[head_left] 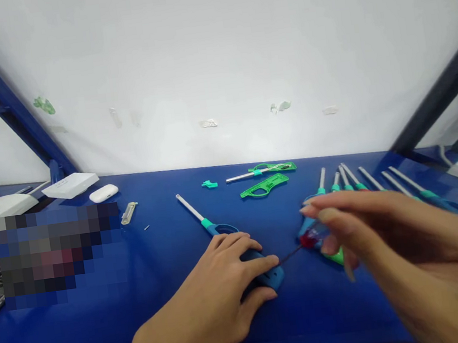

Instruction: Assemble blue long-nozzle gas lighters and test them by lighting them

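Observation:
A blue long-nosed lighter [274, 279] lies on its side on the table, its metal tube pointing away to the far left. My left hand [221, 276] is closed over its handle, thumb and fingers pressing it down. In my right hand [373, 242] is a screwdriver [306, 239] with a red and clear handle, pinched between thumb and fingers. Its thin shaft slants down to the left, and the tip meets the handle end of the lighter by my left fingertips. Whether the tip sits in a screw cannot be made out.
Two green lighter shell halves [265, 187], one holding a metal tube, lie near the wall with a small turquoise piece [209, 184]. Several lighters [407, 181] lie at right, partly behind my right hand. A clear part [128, 213], small screw [147, 227] and white case [104, 193] are left.

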The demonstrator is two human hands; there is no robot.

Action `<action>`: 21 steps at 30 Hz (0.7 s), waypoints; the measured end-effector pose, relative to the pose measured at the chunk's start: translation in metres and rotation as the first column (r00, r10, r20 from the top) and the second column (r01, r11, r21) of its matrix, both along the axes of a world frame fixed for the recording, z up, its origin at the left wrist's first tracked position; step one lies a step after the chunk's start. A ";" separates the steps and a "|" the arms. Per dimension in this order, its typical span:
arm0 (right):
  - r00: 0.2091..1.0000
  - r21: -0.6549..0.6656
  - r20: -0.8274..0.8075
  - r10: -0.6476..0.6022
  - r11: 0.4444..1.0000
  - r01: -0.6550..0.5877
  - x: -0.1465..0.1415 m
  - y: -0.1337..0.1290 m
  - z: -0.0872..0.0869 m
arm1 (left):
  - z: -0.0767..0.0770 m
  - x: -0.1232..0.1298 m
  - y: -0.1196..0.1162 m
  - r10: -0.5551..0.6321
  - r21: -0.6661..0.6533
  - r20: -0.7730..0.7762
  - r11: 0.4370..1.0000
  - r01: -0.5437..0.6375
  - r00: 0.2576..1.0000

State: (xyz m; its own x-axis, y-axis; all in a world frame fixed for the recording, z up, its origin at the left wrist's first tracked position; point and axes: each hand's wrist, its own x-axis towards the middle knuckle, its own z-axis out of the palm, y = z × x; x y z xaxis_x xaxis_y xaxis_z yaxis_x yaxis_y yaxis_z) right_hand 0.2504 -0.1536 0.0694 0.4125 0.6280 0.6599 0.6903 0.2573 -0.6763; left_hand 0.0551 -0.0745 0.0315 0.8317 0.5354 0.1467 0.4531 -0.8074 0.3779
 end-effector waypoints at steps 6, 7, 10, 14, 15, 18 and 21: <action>0.999 -0.162 0.009 0.045 0.986 -0.043 0.018 0.009 -0.002 | -0.004 0.000 0.001 -0.021 0.060 0.031 0.998 0.019 0.999; 0.992 -0.241 0.029 0.121 0.964 -0.110 0.019 0.011 -0.005 | -0.004 0.000 0.001 -0.029 0.068 0.029 0.997 0.027 0.999; 0.956 -0.446 0.098 0.276 0.871 -0.205 0.020 0.018 -0.019 | -0.004 0.001 0.002 -0.051 0.080 0.007 0.996 0.050 0.999; 0.903 -0.537 0.183 0.389 0.809 -0.240 0.023 0.025 -0.041 | -0.005 0.003 0.004 -0.081 0.123 -0.023 0.989 0.084 0.996; 0.894 -0.544 0.195 0.404 0.803 -0.244 0.024 0.025 -0.045 | -0.005 0.003 0.004 -0.090 0.140 -0.024 0.986 0.092 0.996; 0.883 -0.540 0.216 0.416 0.805 -0.247 0.022 0.026 -0.046 | -0.007 0.003 0.006 -0.118 0.193 -0.016 0.974 0.119 0.993; 0.885 -0.534 0.208 0.416 0.807 -0.254 0.015 0.025 -0.040 | -0.007 0.002 0.006 -0.174 0.297 0.013 0.941 0.162 0.985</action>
